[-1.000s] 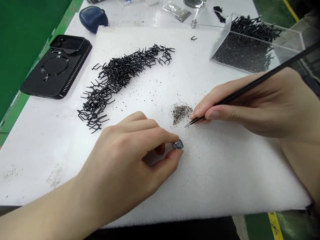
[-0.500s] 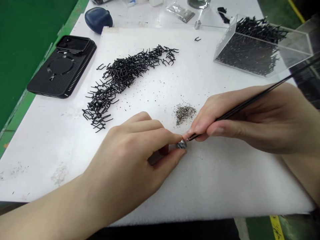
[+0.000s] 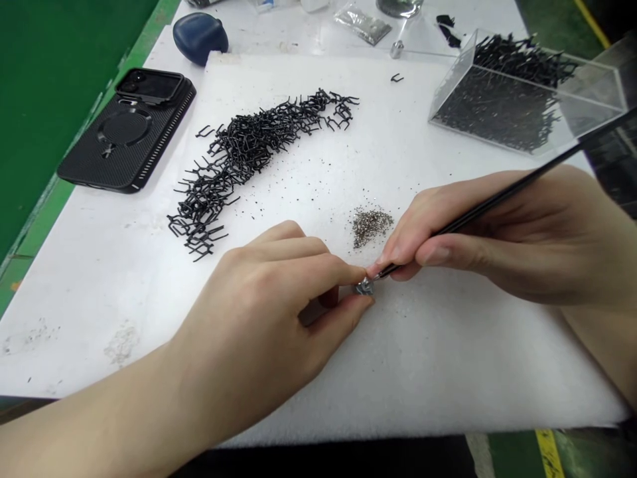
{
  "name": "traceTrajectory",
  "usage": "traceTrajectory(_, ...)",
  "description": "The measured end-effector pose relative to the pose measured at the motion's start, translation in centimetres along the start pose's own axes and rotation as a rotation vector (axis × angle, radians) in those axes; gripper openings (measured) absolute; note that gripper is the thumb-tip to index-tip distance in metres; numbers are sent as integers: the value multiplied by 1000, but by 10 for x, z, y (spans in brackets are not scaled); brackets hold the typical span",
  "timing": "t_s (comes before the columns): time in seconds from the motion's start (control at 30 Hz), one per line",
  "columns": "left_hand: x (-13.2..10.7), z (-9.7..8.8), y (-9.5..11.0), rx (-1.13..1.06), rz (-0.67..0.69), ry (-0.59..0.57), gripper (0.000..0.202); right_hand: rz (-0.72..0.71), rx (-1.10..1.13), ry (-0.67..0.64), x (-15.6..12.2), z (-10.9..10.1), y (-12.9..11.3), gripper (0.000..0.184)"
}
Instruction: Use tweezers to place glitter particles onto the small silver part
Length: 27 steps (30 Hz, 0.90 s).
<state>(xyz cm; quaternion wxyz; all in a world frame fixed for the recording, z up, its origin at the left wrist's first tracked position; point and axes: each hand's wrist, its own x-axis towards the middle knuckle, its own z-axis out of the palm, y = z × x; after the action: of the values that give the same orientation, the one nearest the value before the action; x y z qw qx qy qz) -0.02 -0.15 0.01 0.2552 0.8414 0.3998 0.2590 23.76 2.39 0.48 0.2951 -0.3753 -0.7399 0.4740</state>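
My left hand [image 3: 259,299] pinches a small shiny metal part [image 3: 364,287] between thumb and fingertips. My right hand [image 3: 478,245] grips slender black tweezers [image 3: 497,197], and their tips reach that part from the right, touching it or nearly so. A small pile of glittering grains [image 3: 371,227] lies on the white foam sheet [image 3: 423,372] just above both hands. To the left of it stretches a long heap of black bent-wire pieces [image 3: 243,159]. Dark specks are scattered about.
A clear acrylic box [image 3: 517,99] holding many black wire pieces stands at the far right of the foam. A phone in a black case [image 3: 127,133] and a dark blue pouch [image 3: 200,38] lie to the left. A small plastic bag [image 3: 362,25] lies beyond the foam.
My right hand has moved left and down, bringing the tweezer tips from beside the grains to the metal part. My left hand still holds the part. The view has shifted slightly.
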Motion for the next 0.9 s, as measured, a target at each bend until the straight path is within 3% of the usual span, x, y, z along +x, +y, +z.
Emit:
traceTrajectory(0.47, -4, -1, -1, -12, 2, -2, 7, -27, 51, -30, -1, -3, 2, 15)
traceTrajectory(0.7, -1, -1, 2, 4, -2, 2, 7, -32, -177, 291, -2, -8, 2, 8)
traceTrajectory(0.9, -1, -2, 2, 31, -5, 6, 6, -6, -245, 205, 1, -14, 6, 4)
